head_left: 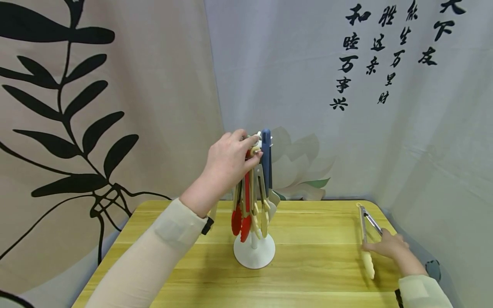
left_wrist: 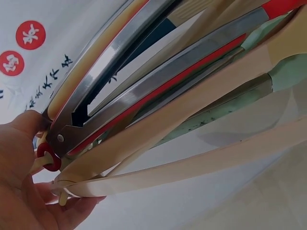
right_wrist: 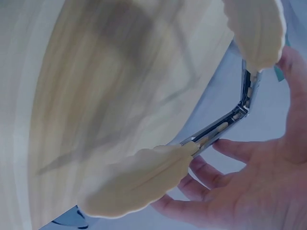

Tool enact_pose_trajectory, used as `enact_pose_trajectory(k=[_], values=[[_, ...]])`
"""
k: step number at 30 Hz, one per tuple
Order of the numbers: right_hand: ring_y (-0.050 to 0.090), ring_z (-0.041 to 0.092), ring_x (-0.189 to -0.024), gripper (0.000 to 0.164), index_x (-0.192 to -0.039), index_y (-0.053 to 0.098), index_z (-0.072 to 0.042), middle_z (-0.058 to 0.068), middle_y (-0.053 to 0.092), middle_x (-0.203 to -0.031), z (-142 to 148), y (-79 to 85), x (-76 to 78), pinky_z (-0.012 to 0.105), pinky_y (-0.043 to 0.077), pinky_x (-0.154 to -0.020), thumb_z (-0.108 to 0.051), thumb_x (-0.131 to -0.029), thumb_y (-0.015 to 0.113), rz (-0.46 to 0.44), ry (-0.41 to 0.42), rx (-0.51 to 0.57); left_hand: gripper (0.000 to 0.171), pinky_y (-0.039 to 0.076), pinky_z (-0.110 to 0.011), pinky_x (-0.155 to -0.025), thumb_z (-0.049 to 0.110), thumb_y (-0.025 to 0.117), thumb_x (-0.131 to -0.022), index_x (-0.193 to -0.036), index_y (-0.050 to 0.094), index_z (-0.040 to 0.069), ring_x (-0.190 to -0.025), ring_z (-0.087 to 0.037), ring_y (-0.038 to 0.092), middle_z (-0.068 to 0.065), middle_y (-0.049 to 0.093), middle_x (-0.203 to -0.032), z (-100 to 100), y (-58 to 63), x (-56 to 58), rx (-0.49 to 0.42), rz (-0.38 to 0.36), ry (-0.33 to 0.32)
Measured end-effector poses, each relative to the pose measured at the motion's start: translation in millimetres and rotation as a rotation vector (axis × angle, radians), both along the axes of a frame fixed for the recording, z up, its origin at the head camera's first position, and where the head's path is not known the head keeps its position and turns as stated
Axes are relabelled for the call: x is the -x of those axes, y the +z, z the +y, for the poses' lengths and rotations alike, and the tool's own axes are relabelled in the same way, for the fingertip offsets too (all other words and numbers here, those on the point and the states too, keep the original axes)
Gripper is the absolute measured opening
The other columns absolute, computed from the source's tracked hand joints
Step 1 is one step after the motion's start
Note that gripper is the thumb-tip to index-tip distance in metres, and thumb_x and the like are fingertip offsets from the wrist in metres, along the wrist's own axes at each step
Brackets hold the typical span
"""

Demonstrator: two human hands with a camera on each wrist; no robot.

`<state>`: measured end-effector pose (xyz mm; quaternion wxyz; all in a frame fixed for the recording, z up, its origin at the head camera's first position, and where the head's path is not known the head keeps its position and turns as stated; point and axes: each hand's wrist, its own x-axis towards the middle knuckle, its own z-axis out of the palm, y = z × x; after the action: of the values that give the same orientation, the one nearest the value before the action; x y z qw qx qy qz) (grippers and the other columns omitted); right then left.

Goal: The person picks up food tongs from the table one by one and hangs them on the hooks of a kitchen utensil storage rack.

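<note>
My left hand (head_left: pixel 227 156) grips the top of a white utensil stand (head_left: pixel 254 259), fingers curled round the hanging ends there. In the left wrist view, the thumb lies by the hinge of metal tongs (left_wrist: pixel 158 79) with a red ring pull. The fingertips are at the end of beige tongs (left_wrist: pixel 192 167); the hook itself is partly hidden. Red-tipped tongs (head_left: pixel 245 229) and a blue-handled utensil (head_left: pixel 266 158) hang from the stand. At the table's right side my right hand (head_left: pixel 390 247) holds cream-tipped metal tongs (head_left: pixel 368 264), their arms spread apart in the right wrist view.
The stand's round base rests on a wooden table (head_left: pixel 316 256), near its middle. Close behind the table hangs a pale curtain (head_left: pixel 277 85) with printed leaves and dark characters. The table's right edge runs near the right hand.
</note>
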<state>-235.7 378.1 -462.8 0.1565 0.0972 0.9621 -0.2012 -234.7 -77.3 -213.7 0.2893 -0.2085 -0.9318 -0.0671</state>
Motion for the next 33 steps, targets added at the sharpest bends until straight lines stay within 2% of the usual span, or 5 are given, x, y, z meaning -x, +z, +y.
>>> enact_pose_trajectory(k=[6,13,22,28,33], values=[[0.026,0.072,-0.109,0.128,-0.139,0.014,0.019,0.055,0.021,-0.122,-10.4,5.5,-0.4,0.073,0.034,-0.084,-0.073,-0.067,0.065,0.069,0.015,-0.033,0.033,0.050,-0.028,-0.060,0.038,0.059,-0.090,-0.120,0.065,0.024,-0.080,-0.018,0.052,-0.002,0.058,-0.103,-0.3,-1.2,1.2,-0.001,0.021,-0.011],[0.018,0.073,-0.112,0.124,-0.141,0.009,0.018,0.054,0.013,-0.128,-23.8,12.8,0.0,0.077,0.026,-0.088,-0.067,-0.071,0.066,0.124,0.041,0.006,0.032,0.050,-0.028,-0.059,0.036,0.060,-0.089,-0.117,0.066,0.023,-0.078,-0.018,0.053,-0.002,0.059,-0.102,-1.7,-2.4,2.8,-0.002,0.058,-0.025],[0.022,0.072,-0.110,0.127,-0.144,0.006,0.015,0.052,0.013,-0.130,-39.9,23.5,-0.7,0.072,0.035,-0.082,-0.070,-0.071,0.064,0.152,0.051,0.047,0.032,0.049,-0.028,-0.058,0.036,0.059,-0.090,-0.118,0.066,0.023,-0.077,-0.018,0.051,-0.002,0.058,-0.102,-3.0,-4.1,4.3,-0.001,0.076,-0.034],[0.021,0.072,-0.112,0.122,-0.144,0.008,0.014,0.052,0.013,-0.131,-50.4,28.6,-1.5,0.073,0.033,-0.084,-0.066,-0.073,0.066,0.196,0.063,0.060,0.034,0.049,-0.028,-0.057,0.035,0.061,-0.088,-0.119,0.066,0.023,-0.076,-0.018,0.051,-0.001,0.059,-0.101,-6.1,-5.8,7.0,-0.005,0.093,-0.055],[0.025,0.070,-0.111,0.118,-0.145,0.010,0.013,0.051,0.017,-0.131,-59.5,33.5,-3.2,0.073,0.034,-0.083,-0.060,-0.073,0.070,0.241,0.076,0.070,0.035,0.051,-0.028,-0.060,0.035,0.062,-0.087,-0.120,0.066,0.023,-0.079,-0.018,0.054,-0.001,0.061,-0.106,-9.7,-6.4,10.0,-0.007,0.111,-0.089]])
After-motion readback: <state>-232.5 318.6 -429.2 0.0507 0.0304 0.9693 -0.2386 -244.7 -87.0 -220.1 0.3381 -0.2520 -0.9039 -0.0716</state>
